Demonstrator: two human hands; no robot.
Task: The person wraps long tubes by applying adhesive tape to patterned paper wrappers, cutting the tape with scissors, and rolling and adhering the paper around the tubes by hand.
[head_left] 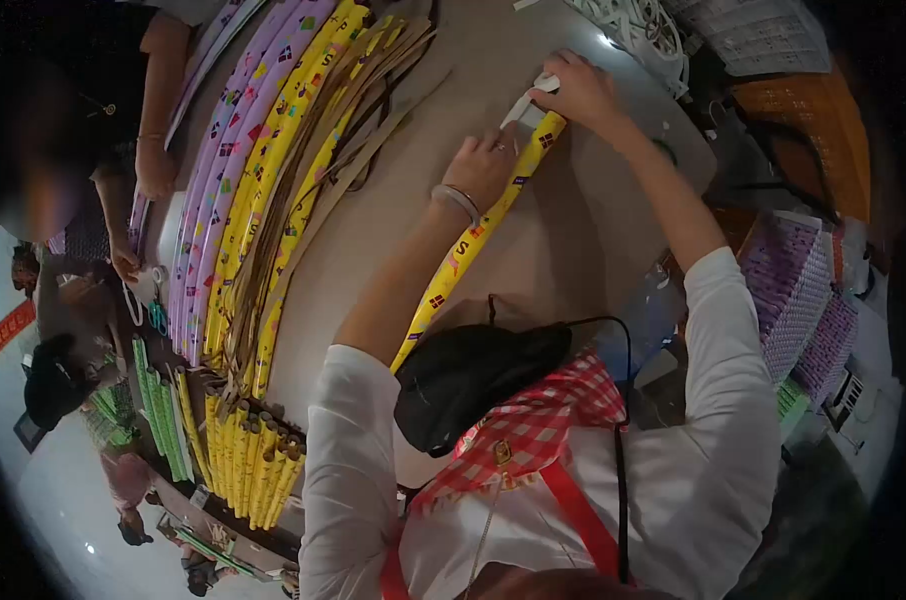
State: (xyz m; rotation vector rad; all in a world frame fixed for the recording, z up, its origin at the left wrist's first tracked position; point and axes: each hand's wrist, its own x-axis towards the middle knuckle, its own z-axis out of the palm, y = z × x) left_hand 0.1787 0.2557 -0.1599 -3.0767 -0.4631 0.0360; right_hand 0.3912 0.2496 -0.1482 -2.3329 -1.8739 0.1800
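A long yellow roll (473,240) with a printed pattern lies slantwise on the table in front of me. Beside its upper part is my left hand (485,167), fingers bent near a white strip (518,108). My right hand (578,92) pinches the other end of that strip, just above the tip of the roll. The strip runs between both hands. Whether my left fingers grip the strip or only press near it is hard to see.
Purple rolls (243,130), yellow rolls (273,150) and brown strips (303,190) lie at the left. Shorter yellow rolls (248,460) are stacked below them. White cords (638,35) are at the top right. A co-worker's hands (153,170) are at the far left, near scissors (158,312).
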